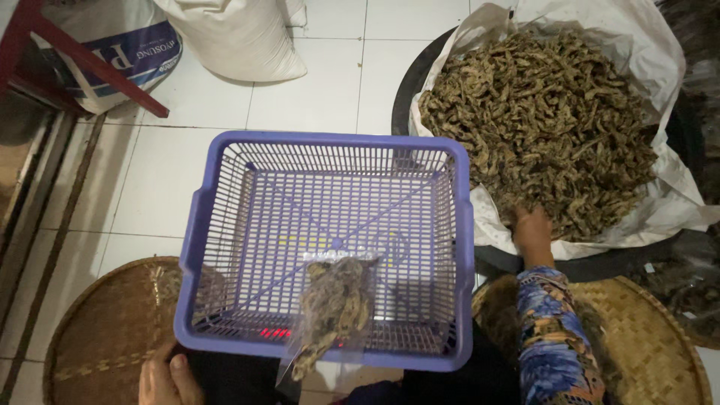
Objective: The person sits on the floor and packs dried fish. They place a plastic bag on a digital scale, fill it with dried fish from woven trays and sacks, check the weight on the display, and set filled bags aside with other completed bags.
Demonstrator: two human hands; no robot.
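One small clear bag (335, 311) of dried brown pods lies against the near wall of your purple basket (225, 187), and that is all the basket holds; the mesh floor behind it is bare, so by the look of it the filling has barely begun and nearly all of it is left; your left hand (166, 380) rests at the basket's near left corner, thumb up by the rim, though you cannot tell from this view whether the fingers below are closed on it; two flat woven trays (112, 330) lie on the floor to either side of you, the left one bare as far as it shows, the right one mostly hidden under your patterned sleeve (559, 337); farther out, your right hand (531, 227) is sunk to the fingers in the near edge of the pod heap (540, 120), so whether it is closed on any cannot be seen; that heap fills a white sack (660, 67) spread open over a dark round tub; beyond, on the tiled floor, more sacks lean.
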